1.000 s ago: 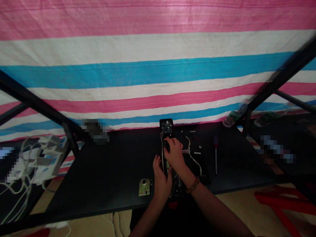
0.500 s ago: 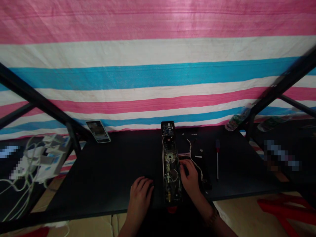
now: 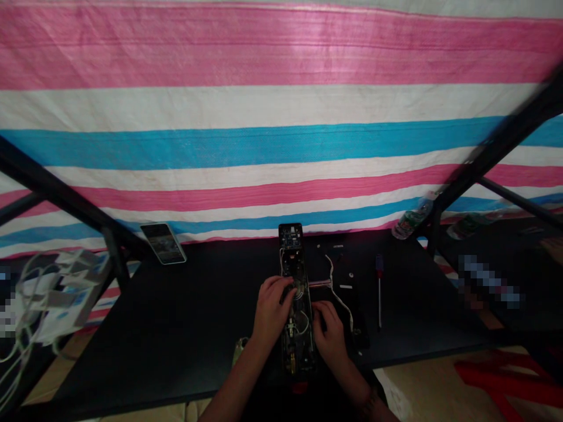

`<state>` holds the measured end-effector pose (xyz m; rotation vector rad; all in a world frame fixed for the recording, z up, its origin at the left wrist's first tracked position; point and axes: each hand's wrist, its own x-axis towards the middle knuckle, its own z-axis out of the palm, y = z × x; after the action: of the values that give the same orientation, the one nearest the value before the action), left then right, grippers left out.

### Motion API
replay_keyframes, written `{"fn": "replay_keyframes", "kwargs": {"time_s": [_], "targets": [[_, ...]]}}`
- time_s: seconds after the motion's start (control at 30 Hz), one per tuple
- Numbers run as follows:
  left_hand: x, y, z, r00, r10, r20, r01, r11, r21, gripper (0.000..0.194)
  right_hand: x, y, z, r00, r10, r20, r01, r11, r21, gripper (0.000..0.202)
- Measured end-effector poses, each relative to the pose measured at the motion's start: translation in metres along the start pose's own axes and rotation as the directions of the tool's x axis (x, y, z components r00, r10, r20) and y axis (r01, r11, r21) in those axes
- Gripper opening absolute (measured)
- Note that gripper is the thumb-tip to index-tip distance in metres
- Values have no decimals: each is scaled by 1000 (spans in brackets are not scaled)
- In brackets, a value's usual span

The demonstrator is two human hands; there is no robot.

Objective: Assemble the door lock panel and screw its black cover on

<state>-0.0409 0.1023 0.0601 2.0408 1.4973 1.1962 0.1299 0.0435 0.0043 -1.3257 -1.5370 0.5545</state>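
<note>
A long black device housing (image 3: 303,351) lies open on the table, with a small circuit board (image 3: 290,236) at its far end. Inside it are brass-coloured fittings (image 3: 292,358) and a loop of white wire (image 3: 304,324). My left hand (image 3: 271,308) reaches over its left side, thumb and fingertips closed near the round part in the middle; what they pinch is hidden. Against the right edge, the curled fingers of my right hand (image 3: 329,333) hold the housing. A ribbon of wires (image 3: 319,284) runs from the housing toward a dark panel (image 3: 358,310) on the right.
A screwdriver (image 3: 379,299) and a white cable (image 3: 336,290) lie to the right among small loose parts. A phone (image 3: 163,244) leans at the back left, a plastic bottle (image 3: 409,223) at the back right. Beside my left forearm sits a small greenish object (image 3: 240,347).
My left hand has moved from the table up and right onto the housing, its fingers now closed inside it. My right hand stays at the right edge. The view has shifted slightly.
</note>
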Motion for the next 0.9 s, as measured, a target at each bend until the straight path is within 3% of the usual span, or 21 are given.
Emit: {"fn": "replay_keyframes", "kwargs": {"time_s": [0.13,0.4,0.67,0.9], "targets": [[1,-4,10,997,68,38,-70,995,68,22,2,4,1,999,-6,-42,6,1000,16,25],[-11,-8,10,994,102,-43,-101,994,36,19,4,7,2,998,25,-50,-23,999,33,22],[-2,-5,6,984,178,11,-179,981,80,19,4,10,1,998,56,-27,-55,998,44,22],[-5,-6,5,990,139,-5,-138,987,83,22,5,10,1,998,67,-20,-66,997,41,22]]}}
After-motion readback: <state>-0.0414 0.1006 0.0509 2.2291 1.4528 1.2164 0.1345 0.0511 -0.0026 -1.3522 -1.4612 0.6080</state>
